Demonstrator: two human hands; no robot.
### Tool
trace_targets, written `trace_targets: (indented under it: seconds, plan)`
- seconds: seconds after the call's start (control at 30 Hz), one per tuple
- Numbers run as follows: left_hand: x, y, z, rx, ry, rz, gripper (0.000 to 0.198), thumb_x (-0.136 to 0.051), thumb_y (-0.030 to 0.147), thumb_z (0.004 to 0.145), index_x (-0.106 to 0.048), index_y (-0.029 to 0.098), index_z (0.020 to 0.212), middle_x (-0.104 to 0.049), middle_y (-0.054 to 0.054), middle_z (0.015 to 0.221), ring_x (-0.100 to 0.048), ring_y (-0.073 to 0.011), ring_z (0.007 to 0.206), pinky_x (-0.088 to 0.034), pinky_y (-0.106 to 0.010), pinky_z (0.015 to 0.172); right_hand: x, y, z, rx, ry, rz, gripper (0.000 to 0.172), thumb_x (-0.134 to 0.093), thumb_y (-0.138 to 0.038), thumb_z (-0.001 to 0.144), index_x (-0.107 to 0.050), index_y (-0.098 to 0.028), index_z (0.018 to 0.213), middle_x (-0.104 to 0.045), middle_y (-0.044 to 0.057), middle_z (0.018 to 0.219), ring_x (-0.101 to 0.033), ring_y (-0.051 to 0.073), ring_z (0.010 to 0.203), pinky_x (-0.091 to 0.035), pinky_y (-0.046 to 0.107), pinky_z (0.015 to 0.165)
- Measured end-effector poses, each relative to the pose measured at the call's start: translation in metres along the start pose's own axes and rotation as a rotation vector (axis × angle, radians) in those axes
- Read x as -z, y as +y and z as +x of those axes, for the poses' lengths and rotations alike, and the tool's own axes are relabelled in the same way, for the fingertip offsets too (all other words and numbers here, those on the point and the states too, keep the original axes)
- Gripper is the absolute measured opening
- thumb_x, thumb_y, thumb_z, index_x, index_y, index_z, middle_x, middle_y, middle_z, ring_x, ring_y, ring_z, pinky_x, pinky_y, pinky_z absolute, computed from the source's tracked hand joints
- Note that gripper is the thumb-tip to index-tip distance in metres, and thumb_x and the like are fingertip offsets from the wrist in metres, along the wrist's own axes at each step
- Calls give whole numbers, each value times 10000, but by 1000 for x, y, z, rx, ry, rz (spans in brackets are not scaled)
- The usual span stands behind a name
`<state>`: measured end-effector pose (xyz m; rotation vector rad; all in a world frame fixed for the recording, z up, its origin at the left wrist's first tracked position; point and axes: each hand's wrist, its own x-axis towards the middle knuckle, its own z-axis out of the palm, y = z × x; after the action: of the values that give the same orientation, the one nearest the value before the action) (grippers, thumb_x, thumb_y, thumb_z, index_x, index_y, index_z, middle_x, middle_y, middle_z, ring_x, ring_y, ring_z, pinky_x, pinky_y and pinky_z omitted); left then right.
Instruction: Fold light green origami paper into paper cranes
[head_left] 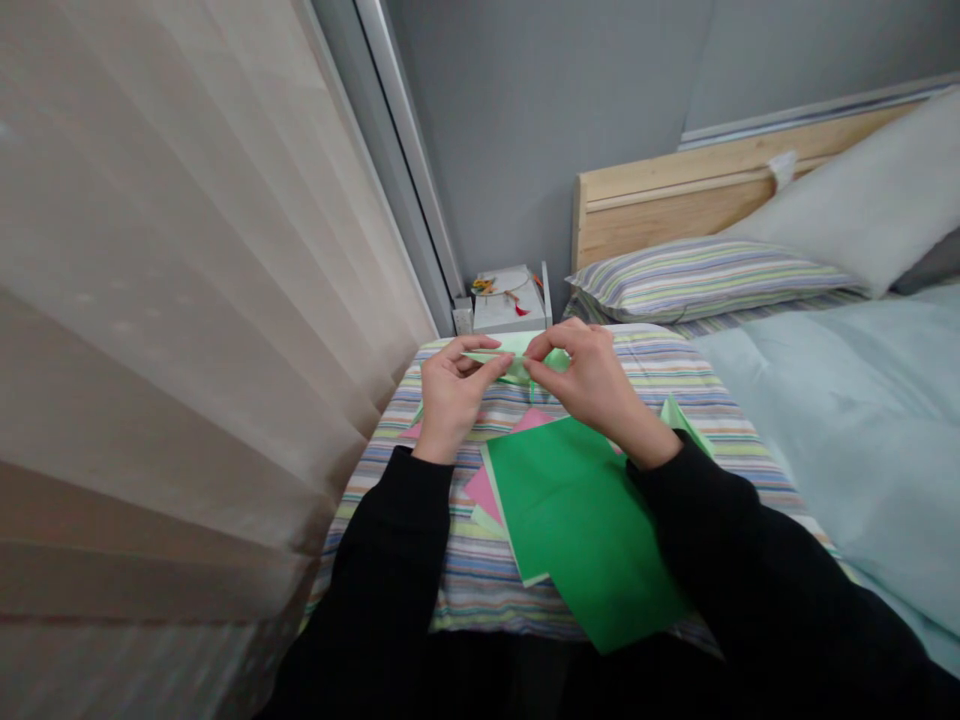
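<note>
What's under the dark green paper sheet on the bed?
A pale green sheet and pink paper stick out past the left edge of the dark green paper sheet, on the striped bedspread. How far they run beneath it, and anything else there, is covered.

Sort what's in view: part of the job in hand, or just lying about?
Job in hand: pale green paper, pinched by left hand and right hand; dark green paper; pink paper.

Lying about: striped pillow; wooden headboard; pale blue duvet; sheer curtain.
</note>
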<state>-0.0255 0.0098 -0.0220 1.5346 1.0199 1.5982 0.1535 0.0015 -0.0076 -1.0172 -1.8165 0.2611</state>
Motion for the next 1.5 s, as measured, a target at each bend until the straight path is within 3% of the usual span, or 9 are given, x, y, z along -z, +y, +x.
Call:
trace_targets:
  seconds: [0.33, 0.43, 0.53, 0.67, 0.83, 1.0, 1.17, 1.3, 1.5]
  plan:
    - [-1, -2, 0, -71, 13, 47, 246, -904, 316, 668, -754, 169, 795, -731, 5, 667, -655, -114, 552, -516, -220, 550, -2, 0, -1, -14, 10, -22, 114, -712, -166, 809, -655, -204, 718, -729, 38, 816, -668, 239, 863, -394, 435, 922]
    - [-1, 0, -1, -104, -2, 86, 238, -903, 308, 675, -758, 165, 797, -753, -12, 707, -674, -128, 574, -525, -230, 555, -2, -1, -2, -19, -2, -35, 82, -712, -164, 816, -668, -209, 869, -735, 12, 838, -672, 240, 899, -355, 443, 947]
    - [0, 3, -3, -165, -20, 131, 203, -885, 297, 709, -760, 167, 803, -769, -27, 772, -703, -145, 644, -555, -248, 605, 0, -2, -3, 9, -49, -42, 201, -689, -182, 865, -691, -237, 1058, -747, -4, 871, -672, 245, 958, -314, 464, 983]
    - [1, 8, -4, -293, -23, 228, 158, -862, 288, 747, -756, 183, 799, -761, -19, 782, -704, -154, 715, -558, -255, 642, 1, -2, -3, 82, -73, -68, 140, -645, -186, 914, -733, -262, 994, -746, -4, 899, -661, 240, 992, -281, 479, 1025]
    - [2, 5, -3, -354, -41, 248, 183, -859, 302, 765, -727, 195, 834, -744, -4, 816, -696, -142, 738, -538, -249, 657, 1, 0, -4, 166, -82, -128, 226, -594, -164, 942, -693, -269, 1115, -736, 1, 931, -650, 238, 1025, -228, 511, 1085]
    - [2, 3, -3, -334, -25, 222, 228, -876, 308, 750, -715, 200, 870, -738, -1, 840, -714, -146, 754, -537, -241, 650, -2, 2, -4, 201, -53, -225, 85, -611, -217, 943, -691, -245, 950, -704, 15, 922, -632, 245, 1025, -206, 528, 1106]
    - [1, 2, -4, -261, 9, 164, 271, -886, 330, 729, -696, 190, 862, -736, -1, 832, -728, -149, 721, -556, -246, 653, -4, 0, -5, 199, 30, -226, 44, -676, -241, 911, -703, -226, 881, -673, 63, 1098, -610, 260, 1128, -249, 518, 1086]
    - [3, 0, 0, -155, -42, 30, 286, -884, 363, 726, -710, 192, 875, -750, -4, 787, -727, -152, 724, -569, -258, 698, -2, -2, -4, 150, 15, -83, 103, -717, -234, 888, -703, -221, 787, -667, 72, 1209, -578, 278, 1213, -301, 517, 1070]
    - [4, -5, 5, -29, -95, -186, 317, -879, 472, 702, -764, 204, 826, -738, -15, 774, -652, -127, 670, -559, -280, 683, 2, 3, 0, 82, -83, 172, 113, -764, -210, 830, -725, -220, 724, -677, 69, 1204, -606, 277, 1195, -388, 514, 1081]
